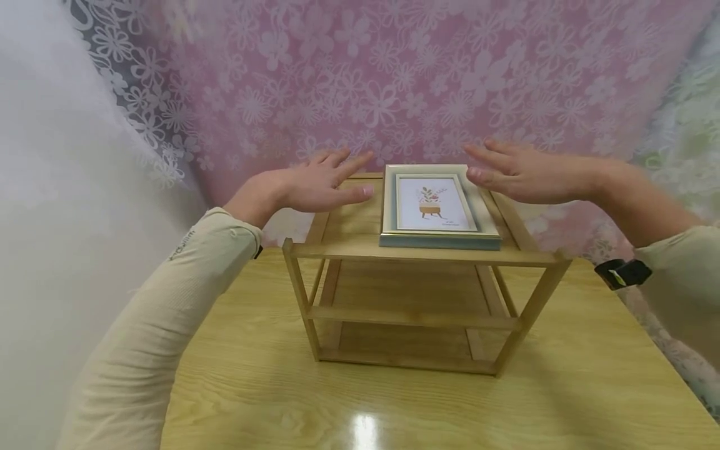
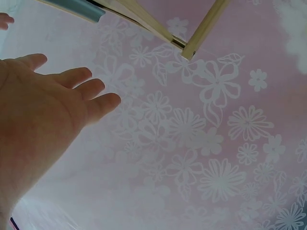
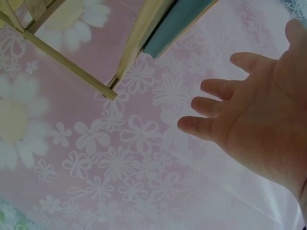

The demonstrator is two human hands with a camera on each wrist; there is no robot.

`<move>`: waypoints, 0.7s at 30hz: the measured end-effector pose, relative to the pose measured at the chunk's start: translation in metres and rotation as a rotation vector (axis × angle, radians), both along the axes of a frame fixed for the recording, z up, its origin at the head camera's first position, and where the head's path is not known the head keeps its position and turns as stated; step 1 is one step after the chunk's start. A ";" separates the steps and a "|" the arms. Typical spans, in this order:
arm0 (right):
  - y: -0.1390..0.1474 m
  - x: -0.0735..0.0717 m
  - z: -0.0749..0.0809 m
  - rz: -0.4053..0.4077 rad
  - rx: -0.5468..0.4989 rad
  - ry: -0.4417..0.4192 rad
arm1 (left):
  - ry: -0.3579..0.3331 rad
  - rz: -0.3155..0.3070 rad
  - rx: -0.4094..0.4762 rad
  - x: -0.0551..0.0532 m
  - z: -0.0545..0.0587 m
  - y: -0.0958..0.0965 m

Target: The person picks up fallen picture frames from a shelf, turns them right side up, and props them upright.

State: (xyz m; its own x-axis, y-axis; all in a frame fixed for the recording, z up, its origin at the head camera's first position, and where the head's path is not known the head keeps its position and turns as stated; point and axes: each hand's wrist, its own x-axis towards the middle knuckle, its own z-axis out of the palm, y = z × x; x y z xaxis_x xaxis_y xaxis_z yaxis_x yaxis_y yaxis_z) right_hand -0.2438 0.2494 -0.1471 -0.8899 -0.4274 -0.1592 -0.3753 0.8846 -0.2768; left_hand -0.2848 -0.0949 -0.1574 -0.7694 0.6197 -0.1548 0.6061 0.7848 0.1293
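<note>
A picture frame (image 1: 439,237) with a gold and blue-grey border lies face up on the top shelf of a wooden rack (image 1: 349,250). Its print shows a plant in a brown pot on legs. My left hand (image 1: 320,184) hovers to the left of the frame, fingers spread and holding nothing. On the other side, my right hand (image 1: 523,172) is raised near the frame's right edge, fingers extended and palm down. Both wrist views show the palms bare, the left hand (image 2: 53,96) and right hand (image 3: 259,105) apart from the frame's blue edge (image 3: 180,28).
The rack has lower shelves (image 1: 416,287) and stands on a wood-grain table (image 1: 253,387). Behind it hangs a pink floral curtain (image 1: 394,81). White cloth (image 1: 67,187) hangs along the left side. The table's right edge (image 1: 664,356) runs below my right forearm.
</note>
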 end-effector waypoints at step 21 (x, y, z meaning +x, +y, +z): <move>0.001 -0.026 0.016 -0.102 -0.103 -0.094 | -0.279 -0.102 0.148 -0.015 0.014 0.012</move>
State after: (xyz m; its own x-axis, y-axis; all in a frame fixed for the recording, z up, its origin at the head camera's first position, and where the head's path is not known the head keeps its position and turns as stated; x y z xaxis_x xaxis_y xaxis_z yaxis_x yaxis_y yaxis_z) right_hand -0.2702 0.2506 -0.1316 -0.9128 -0.3543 -0.2033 -0.2536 0.8817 -0.3978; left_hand -0.3001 -0.0828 -0.1430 -0.6429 0.7229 -0.2531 0.6057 0.6821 0.4098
